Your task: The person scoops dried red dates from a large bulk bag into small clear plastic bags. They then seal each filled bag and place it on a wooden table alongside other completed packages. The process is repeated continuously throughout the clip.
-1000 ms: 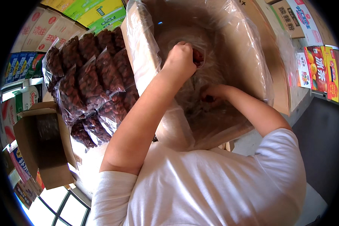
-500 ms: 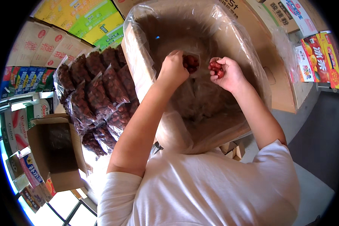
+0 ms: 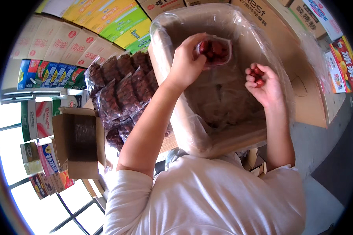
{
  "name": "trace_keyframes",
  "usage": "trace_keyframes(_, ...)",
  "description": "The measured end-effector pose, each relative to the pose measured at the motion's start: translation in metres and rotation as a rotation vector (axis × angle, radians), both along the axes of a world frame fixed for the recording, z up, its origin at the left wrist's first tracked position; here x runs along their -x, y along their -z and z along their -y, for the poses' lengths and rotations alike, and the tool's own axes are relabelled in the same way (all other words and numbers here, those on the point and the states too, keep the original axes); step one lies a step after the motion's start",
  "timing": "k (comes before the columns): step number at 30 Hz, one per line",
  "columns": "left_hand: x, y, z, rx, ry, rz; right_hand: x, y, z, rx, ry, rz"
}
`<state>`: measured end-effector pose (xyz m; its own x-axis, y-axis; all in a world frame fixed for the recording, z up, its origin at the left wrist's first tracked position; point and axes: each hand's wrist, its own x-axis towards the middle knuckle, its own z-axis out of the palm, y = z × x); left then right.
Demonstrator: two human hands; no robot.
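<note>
My left hand (image 3: 186,62) grips the left side of a small clear plastic tub (image 3: 229,58) that contains dark red dates (image 3: 215,50). The tub is above the far part of a large cardboard carton (image 3: 188,131) lined with clear plastic film. To the right of the tub and apart from it, my right hand (image 3: 270,89) curls palm-up around a few glossy red dates (image 3: 258,74). The carton's bottom lies in shadow under crumpled film, so I cannot tell what is down there.
Clear bags of dark dried fruit (image 3: 123,92) are piled left of the carton. Nearer on the left stands an open small cardboard box (image 3: 82,145). Yellow and green cartons (image 3: 110,23) are stacked at the far left; flattened brown cardboard (image 3: 302,86) and a red packaged box (image 3: 347,64) are on the right.
The tub has come up and tilted, showing more of its dates. My right hand has drawn away from it to the right, still holding dates. The whole view has also shifted.
</note>
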<state>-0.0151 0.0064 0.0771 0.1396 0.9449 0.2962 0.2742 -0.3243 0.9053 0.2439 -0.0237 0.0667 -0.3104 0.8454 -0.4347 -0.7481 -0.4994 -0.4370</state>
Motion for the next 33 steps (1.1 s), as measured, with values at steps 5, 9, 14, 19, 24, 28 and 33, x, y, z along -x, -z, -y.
trace_keyframes(5,0.015,-0.105,0.039,0.111,0.042,0.046,-0.014,-0.001,0.012,-0.02,0.055,-0.036)
trace_keyframes(9,0.042,-0.2,0.09,0.173,-0.017,0.231,-0.011,-0.013,0.037,-0.073,0.101,-0.088)
trace_keyframes(14,0.127,-0.211,0.133,0.119,0.058,0.047,-0.016,-0.017,0.066,-0.198,0.186,-0.128)
trace_keyframes(19,0.193,-0.17,0.178,0.003,0.084,-0.078,0.026,-0.02,0.096,-0.244,0.312,-0.033)
trace_keyframes(24,0.249,-0.142,0.235,0.11,-0.091,-0.303,0.105,-0.036,0.091,-0.314,0.145,-0.013)
trace_keyframes(28,0.296,-0.109,0.28,0.266,0.045,-0.473,0.162,-0.042,0.095,-0.384,0.019,0.006)
trace_keyframes(33,0.295,-0.068,0.323,0.394,-0.038,-0.378,0.177,-0.046,0.128,-0.531,-0.094,0.036)
